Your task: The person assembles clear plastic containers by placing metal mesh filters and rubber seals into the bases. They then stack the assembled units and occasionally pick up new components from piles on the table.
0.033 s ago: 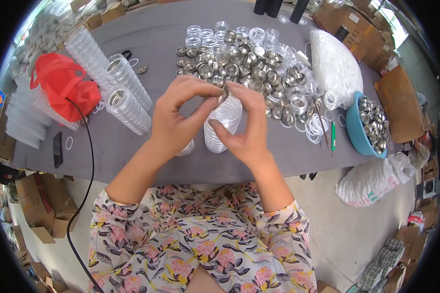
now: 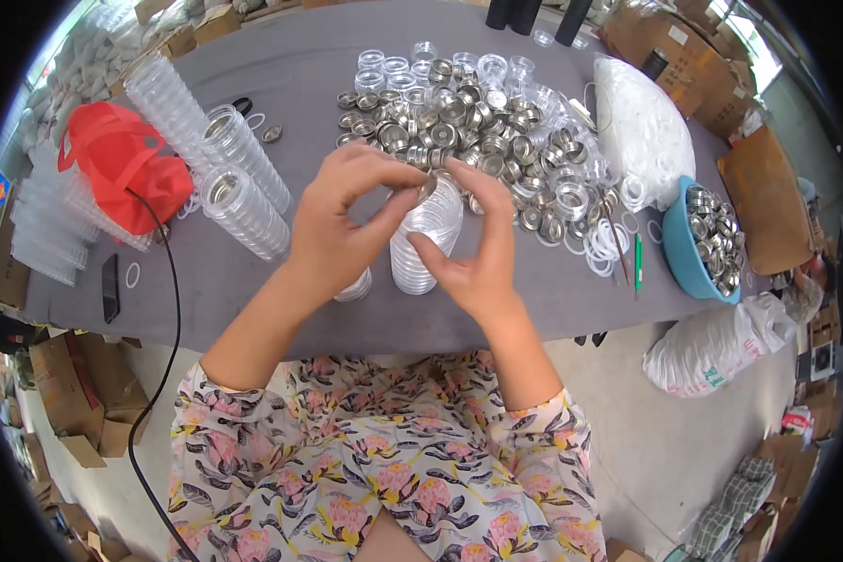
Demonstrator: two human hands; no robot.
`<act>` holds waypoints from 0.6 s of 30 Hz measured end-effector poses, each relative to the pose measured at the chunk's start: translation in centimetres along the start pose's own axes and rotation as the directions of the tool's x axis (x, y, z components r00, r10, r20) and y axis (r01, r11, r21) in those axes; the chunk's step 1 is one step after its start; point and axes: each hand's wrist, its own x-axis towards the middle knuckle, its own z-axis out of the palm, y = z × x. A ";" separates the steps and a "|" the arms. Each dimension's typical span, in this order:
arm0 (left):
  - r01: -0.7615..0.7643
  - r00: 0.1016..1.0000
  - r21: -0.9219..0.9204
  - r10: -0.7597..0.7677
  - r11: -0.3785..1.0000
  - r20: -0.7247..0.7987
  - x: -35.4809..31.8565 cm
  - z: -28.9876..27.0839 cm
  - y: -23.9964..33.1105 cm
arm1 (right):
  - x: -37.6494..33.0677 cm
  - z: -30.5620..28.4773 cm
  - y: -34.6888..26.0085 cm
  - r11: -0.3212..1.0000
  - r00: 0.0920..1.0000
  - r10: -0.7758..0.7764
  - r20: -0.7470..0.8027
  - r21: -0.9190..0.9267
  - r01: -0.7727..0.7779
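Right hand (image 2: 482,269) has shifted slightly outward, its fingers parted and apparently empty; left hand (image 2: 335,217) pinches a small metallic piece (image 2: 427,185) near the stacked clear cases (image 2: 424,255) on the table (image 2: 543,309). Light pressure at the rim should steady it.

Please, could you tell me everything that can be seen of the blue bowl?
The blue bowl is light in colour, deep and round, with smooth walls that look like plastic. It stands rim up at the right end of the grey table, close to the edge. Shiny silver caps fill it about to the rim. A white bag lies behind it, a brown box to its right; whether either touches it is unclear.
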 end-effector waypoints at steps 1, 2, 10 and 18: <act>-0.077 0.996 0.122 0.072 0.990 0.051 -0.1 0.2 -0.2 | -0.9 0.0 0.6 0.998 0.998 0.056 0.014 0.018 -0.057; -0.159 0.985 0.238 0.136 0.958 0.110 -0.2 0.3 -0.4 | -1.7 0.2 1.0 0.978 0.986 0.161 0.042 0.125 -0.165; -0.283 0.893 0.393 0.090 0.875 0.441 0.6 0.3 0.8 | -3.6 0.8 2.2 0.771 0.865 0.401 0.302 0.399 -0.497; -0.234 0.910 0.433 0.040 0.871 0.412 0.9 0.3 0.8 | -4.1 2.1 2.8 0.764 0.866 0.413 0.282 0.411 -0.497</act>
